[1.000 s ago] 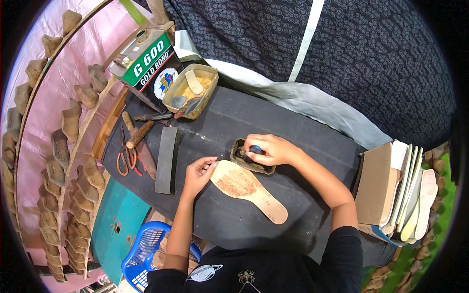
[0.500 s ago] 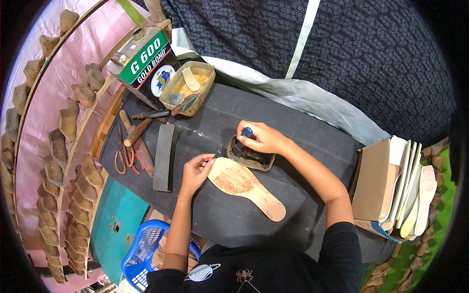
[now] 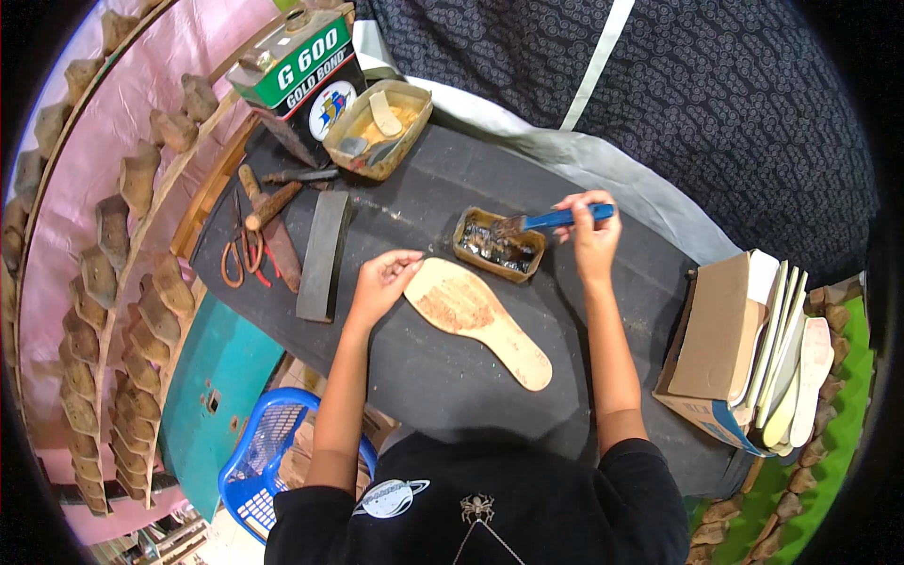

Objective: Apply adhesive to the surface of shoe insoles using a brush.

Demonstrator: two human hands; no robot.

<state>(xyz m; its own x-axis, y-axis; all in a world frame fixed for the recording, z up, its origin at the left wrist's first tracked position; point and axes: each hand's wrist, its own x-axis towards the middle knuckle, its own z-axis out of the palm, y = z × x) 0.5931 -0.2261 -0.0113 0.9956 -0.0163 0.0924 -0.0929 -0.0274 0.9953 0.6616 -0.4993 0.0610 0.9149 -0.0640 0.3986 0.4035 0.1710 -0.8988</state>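
My right hand [image 3: 595,235] grips the blue handle of a brush [image 3: 548,220] that tilts over a small rectangular tub [image 3: 516,273]. The bristles are at the tub's opening, above the dark, glossy stuff inside. My left hand [image 3: 381,287] is closed, thumb and fingertips pinching the wide end of a pale sole-shaped insole [image 3: 499,330]. The insole lies on the dark tabletop, with a rough brown patch on its wide part and its narrow end pointing toward my right and nearer to me.
Left of my left hand lie a grey block [image 3: 322,259], orange-handled scissors [image 3: 243,256] and a hammer [image 3: 273,207]. Behind stand a metal can [image 3: 301,89] and a plastic tub [image 3: 414,127]. A cardboard box [image 3: 711,330] of insoles is at right; a blue basket [image 3: 247,480] at lower left.
My right hand has swung right and up from the small tub, turning the brush from upright to nearly level. My left hand stays on the insole; the whole view has shifted a little.
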